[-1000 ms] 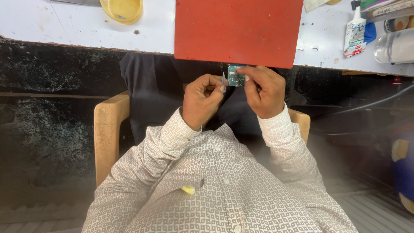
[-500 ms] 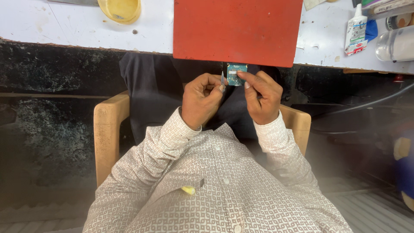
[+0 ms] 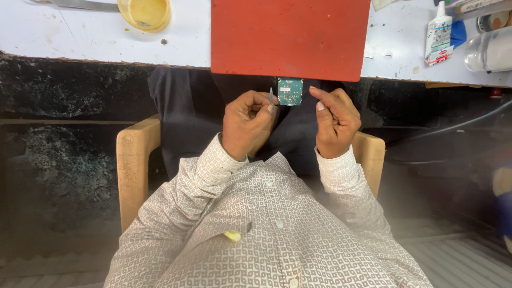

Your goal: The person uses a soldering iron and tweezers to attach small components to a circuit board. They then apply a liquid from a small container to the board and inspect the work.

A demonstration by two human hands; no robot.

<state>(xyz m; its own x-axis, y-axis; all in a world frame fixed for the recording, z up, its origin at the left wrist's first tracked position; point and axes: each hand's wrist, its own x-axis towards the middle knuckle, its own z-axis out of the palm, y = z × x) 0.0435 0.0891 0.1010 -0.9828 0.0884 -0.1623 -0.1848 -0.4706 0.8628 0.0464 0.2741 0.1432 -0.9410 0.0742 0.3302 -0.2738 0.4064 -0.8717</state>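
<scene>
Head view, looking straight down over a patterned white shirt (image 3: 277,234) and a wooden chair (image 3: 133,170). Left hand (image 3: 246,124) curled shut in front of the chest, fingers (image 3: 261,104) pinched on a thin metal tool (image 3: 271,98) whose tip points up toward the surface edge. Small green circuit board (image 3: 290,91) just right of that tip, between the two hands, low against the near edge of the red mat (image 3: 290,37); upright, face toward the camera. Right hand (image 3: 335,121) beside the board, fingers (image 3: 320,96) loosely bent, forefinger and thumb reaching toward the board's right edge; cannot tell whether touching or gripping it. Dark trousers (image 3: 186,106) behind the hands, below the surface rim. Up on the white surface (image 3: 80,37): red mat lying flat in the middle and overhanging the near edge, yellow bowl (image 3: 145,13) to the left near the top with a metal blade (image 3: 80,4) beside it, white squeeze bottle (image 3: 438,29) to the right, blue cloth (image 3: 457,32) touching it, clear plastic container (image 3: 488,50) at the far right. Black cable (image 3: 458,125) running below the surface on the right.
</scene>
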